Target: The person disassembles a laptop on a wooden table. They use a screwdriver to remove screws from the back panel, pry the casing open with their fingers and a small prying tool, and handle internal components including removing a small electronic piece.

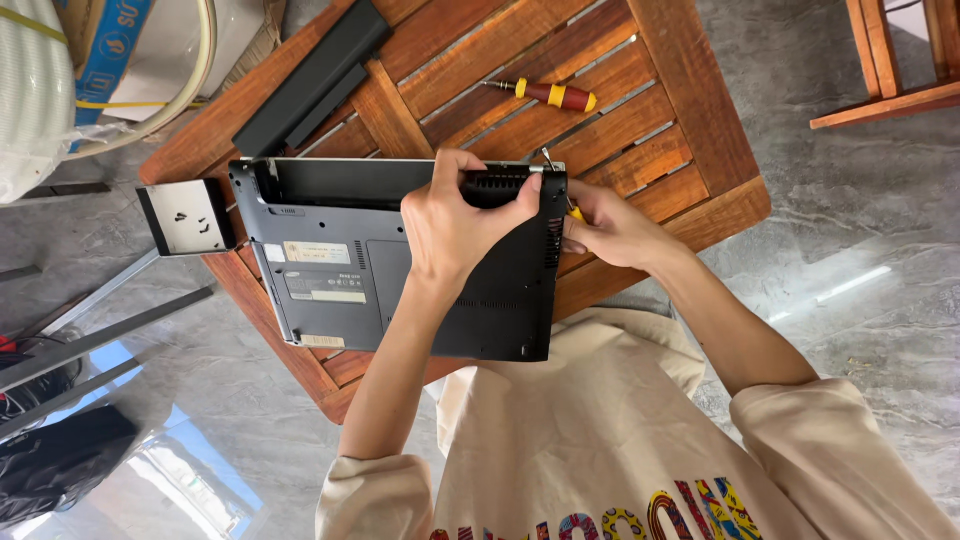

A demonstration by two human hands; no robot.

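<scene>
From the head camera I look straight down on a slatted wooden table (690, 120) with a black laptop (400, 270) lying upside down on it, its base panel facing me and its battery bay open along the far edge. My left hand (455, 225) rests on the laptop's underside, fingers curled over the far edge near the vent, pressing the machine down; it is closed around that edge rather than spread flat. My right hand (610, 225) sits just beside the laptop's right side, fingers pinched together on a small screwdriver (556, 175) whose metal tip pokes up at the far right corner and whose yellow handle shows only as a sliver between the fingers. The hands are close but not touching.

Around the work: a second screwdriver with a red and yellow handle (550, 95) lies loose on the slats beyond the laptop, well apart from both hands. A long black battery pack (315, 80) lies diagonally at the far left of the table. Just off the laptop's left corner a small metal tray (185, 215) holds a few dark screws. White coiled hose (35, 90) and a cardboard box (105, 40) crowd the far left. My left forearm crosses the laptop's near edge and hides part of the base panel.
</scene>
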